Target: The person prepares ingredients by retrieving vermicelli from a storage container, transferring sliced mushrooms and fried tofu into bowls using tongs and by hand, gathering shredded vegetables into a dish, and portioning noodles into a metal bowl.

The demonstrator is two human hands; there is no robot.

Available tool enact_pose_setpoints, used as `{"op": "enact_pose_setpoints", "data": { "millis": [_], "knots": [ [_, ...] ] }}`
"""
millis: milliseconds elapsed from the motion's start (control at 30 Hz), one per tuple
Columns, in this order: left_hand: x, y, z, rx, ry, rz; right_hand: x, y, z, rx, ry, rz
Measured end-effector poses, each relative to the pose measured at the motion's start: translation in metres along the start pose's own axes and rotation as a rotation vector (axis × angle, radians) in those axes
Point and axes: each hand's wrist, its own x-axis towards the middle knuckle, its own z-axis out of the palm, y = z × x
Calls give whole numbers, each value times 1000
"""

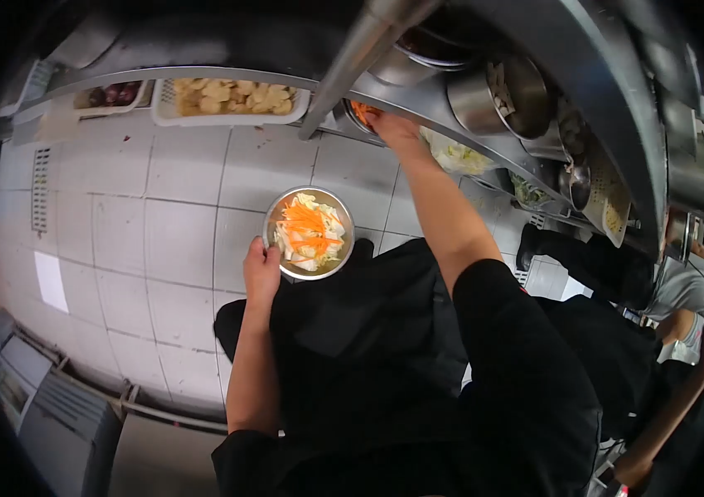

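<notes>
My left hand (261, 263) grips the left rim of a round metal bowl (349, 217), with the thumb at the edge. Pale chopped cabbage fills this bowl, and shredded carrot (306, 225) lies on top. My right hand (391, 128) reaches under the shelf edge into a metal container (352, 118) of shredded carrot. Its fingertips are among the orange shreds and partly hidden, so their grip is unclear.
A white basket of pale pieces (232, 122) and a basket of dark red onions (111, 95) sit at the back left. Metal pots (484, 99) line the shelf (451, 124). A bag of greens (459, 156) lies below. Other people (683, 290) are at the right.
</notes>
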Motion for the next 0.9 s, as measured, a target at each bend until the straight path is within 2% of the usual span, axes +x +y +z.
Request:
{"op": "enact_pose_setpoints", "data": {
  "millis": [33,100,167,233,267,300,367,433,467,533,600,667,700,733,800,867,900],
  "knots": [
    [19,-19,11,-38,-38,-8,-3,-16,-15,-12,13,-16],
    [38,-15,24,-88,-48,50,0,-19,-9,-25,47,-31],
    [62,-45,35,-68,-84,102,0,-4,24,-26,220,-24],
    [70,-64,40,-68,-116,161,6,36,58,190,241,-67],
    [72,-66,38,-48,-156,200,1,39,57,186,243,-76],
    [73,-68,34,10,-174,206,-7,40,50,614,31,13],
    [88,-71,39,27,-196,228,-10,31,61,1044,-176,98],
    [99,-74,45,40,-242,254,-13,15,90,77,233,-273],
    [105,-78,52,42,-237,276,-8,16,99,81,256,-271],
    [116,-92,62,30,-224,382,4,13,114,196,448,-206],
    [121,-102,65,41,-232,396,-10,17,109,15,576,-132],
    [117,-99,62,48,-264,405,-45,22,87,1045,108,119],
    [111,-93,58,-1,-290,387,-36,41,114,1357,237,-36],
    [107,-89,53,-48,-316,367,-64,24,103,1355,248,-30],
    [102,-86,47,-94,-327,366,-138,-19,95,1693,353,-132],
    [101,-88,42,-133,-343,360,-188,-42,107,1712,196,-65],
    [103,-87,41,-101,-353,349,-199,-44,127,1501,139,-99]
  ]
}}
